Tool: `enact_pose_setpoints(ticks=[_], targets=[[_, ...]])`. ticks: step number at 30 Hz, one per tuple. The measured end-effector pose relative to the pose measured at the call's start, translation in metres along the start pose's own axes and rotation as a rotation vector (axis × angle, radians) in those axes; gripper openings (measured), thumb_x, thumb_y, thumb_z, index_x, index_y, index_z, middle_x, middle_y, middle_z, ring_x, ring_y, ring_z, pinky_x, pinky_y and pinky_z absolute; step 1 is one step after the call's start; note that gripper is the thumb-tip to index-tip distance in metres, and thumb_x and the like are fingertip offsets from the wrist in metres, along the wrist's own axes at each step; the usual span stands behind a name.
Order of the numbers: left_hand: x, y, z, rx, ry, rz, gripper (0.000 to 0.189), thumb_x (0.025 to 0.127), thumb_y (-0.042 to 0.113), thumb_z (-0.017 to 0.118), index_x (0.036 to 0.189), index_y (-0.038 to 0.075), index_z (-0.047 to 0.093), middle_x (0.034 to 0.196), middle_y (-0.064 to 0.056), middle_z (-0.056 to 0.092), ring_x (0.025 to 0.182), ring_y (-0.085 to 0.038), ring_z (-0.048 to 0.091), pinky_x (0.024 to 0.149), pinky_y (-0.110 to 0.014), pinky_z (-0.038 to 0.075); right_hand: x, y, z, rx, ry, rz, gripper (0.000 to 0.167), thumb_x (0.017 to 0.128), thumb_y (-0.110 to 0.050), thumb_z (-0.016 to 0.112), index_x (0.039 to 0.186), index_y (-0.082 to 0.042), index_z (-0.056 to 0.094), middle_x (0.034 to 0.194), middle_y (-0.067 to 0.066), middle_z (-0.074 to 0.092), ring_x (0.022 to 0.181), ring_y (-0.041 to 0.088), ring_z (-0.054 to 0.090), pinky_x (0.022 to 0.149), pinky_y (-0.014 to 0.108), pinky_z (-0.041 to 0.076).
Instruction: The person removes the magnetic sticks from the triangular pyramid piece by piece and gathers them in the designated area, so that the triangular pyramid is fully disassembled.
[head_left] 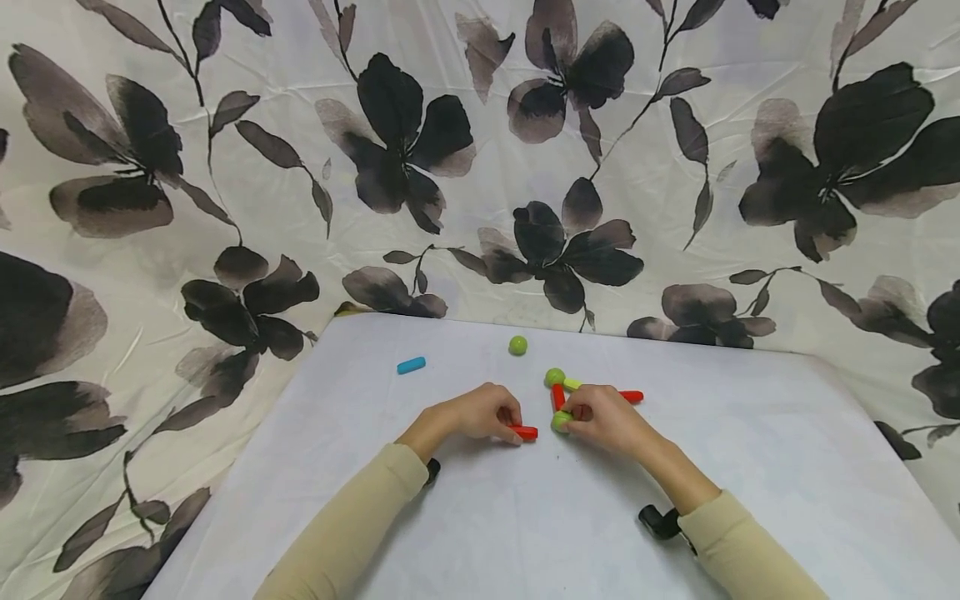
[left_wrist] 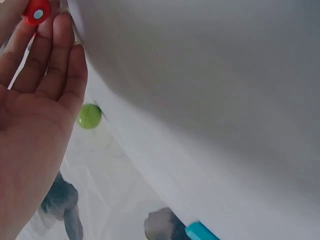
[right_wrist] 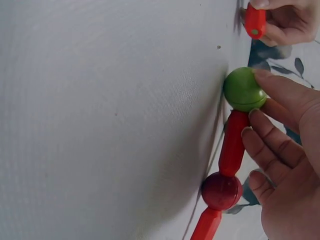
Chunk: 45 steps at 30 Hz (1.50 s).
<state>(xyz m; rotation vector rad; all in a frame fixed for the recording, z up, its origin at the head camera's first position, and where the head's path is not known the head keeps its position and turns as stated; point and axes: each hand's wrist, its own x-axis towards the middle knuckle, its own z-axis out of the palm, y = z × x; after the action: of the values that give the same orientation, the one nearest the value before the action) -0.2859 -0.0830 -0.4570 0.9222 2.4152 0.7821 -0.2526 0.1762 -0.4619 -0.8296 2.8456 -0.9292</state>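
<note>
In the head view my left hand (head_left: 487,412) pinches a short red rod (head_left: 527,433) between thumb and fingertips. The rod's end shows a pale dot in the left wrist view, beside the curled fingers (left_wrist: 42,65). My right hand (head_left: 607,419) pinches a green ball (head_left: 560,422) just right of that rod. In the right wrist view, a red rod (right_wrist: 233,143) runs from the green ball (right_wrist: 245,89) to a dark red ball (right_wrist: 221,191), with another red rod (right_wrist: 206,225) beyond. In the head view my right hand hides the dark red ball.
Beyond the hands, a red rod (head_left: 558,397) reaches a second green ball (head_left: 555,377), with a yellow-green rod (head_left: 572,385) beside it. A loose green ball (head_left: 517,345) and a blue rod (head_left: 411,365) lie farther back on the white table (head_left: 465,533). Floral cloth (head_left: 420,275) hangs behind.
</note>
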Motion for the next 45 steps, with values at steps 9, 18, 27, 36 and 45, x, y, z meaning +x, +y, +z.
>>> enact_pose_setpoints(ticks=[9, 18, 27, 36, 45], targets=[[-0.02, -0.01, -0.011, -0.008, 0.064, -0.041, 0.011, 0.086, 0.019, 0.084, 0.091, 0.015, 0.075, 0.082, 0.006, 0.066, 0.082, -0.012, 0.057, 0.076, -0.027, 0.048, -0.001, 0.001, -0.002, 0.009, -0.01, 0.023, 0.015, 0.083, -0.013, 0.086, 0.096, -0.01, 0.078, 0.074, -0.007, 0.058, 0.074, 0.015, 0.052, 0.067, 0.027, 0.045], [-0.054, -0.039, -0.029, -0.015, 0.171, -0.067, 0.01, 0.087, 0.014, 0.083, 0.093, 0.013, 0.075, 0.082, 0.005, 0.066, 0.08, -0.013, 0.056, 0.073, -0.027, 0.049, -0.001, 0.0, 0.0, 0.01, 0.005, -0.025, 0.013, 0.083, -0.012, 0.085, 0.095, -0.011, 0.079, 0.074, -0.009, 0.058, 0.073, 0.013, 0.052, 0.067, 0.026, 0.045], [-0.088, -0.078, -0.052, 0.029, 0.282, -0.163, 0.017, 0.086, 0.014, 0.083, 0.098, 0.006, 0.074, 0.083, 0.001, 0.064, 0.078, -0.015, 0.055, 0.073, -0.029, 0.047, -0.002, -0.001, -0.001, 0.021, -0.011, -0.018, 0.014, 0.084, -0.012, 0.085, 0.096, -0.01, 0.079, 0.074, -0.009, 0.058, 0.073, 0.013, 0.052, 0.067, 0.027, 0.045], [-0.106, -0.107, -0.07, 0.077, 0.363, -0.3, 0.022, 0.086, 0.014, 0.083, 0.1, 0.002, 0.071, 0.093, -0.007, 0.064, 0.091, -0.024, 0.055, 0.081, -0.035, 0.047, 0.001, 0.0, 0.001, 0.019, -0.015, -0.023, 0.013, 0.084, -0.013, 0.085, 0.096, -0.012, 0.079, 0.074, -0.009, 0.058, 0.074, 0.013, 0.052, 0.068, 0.027, 0.045], [-0.112, -0.12, -0.077, 0.081, 0.388, -0.349, 0.021, 0.086, 0.013, 0.083, 0.1, 0.001, 0.071, 0.094, -0.01, 0.064, 0.092, -0.026, 0.055, 0.082, -0.038, 0.046, 0.0, -0.001, 0.001, 0.012, -0.014, -0.011, 0.012, 0.085, -0.014, 0.084, 0.096, -0.012, 0.079, 0.075, -0.009, 0.059, 0.075, 0.015, 0.054, 0.07, 0.027, 0.046]])
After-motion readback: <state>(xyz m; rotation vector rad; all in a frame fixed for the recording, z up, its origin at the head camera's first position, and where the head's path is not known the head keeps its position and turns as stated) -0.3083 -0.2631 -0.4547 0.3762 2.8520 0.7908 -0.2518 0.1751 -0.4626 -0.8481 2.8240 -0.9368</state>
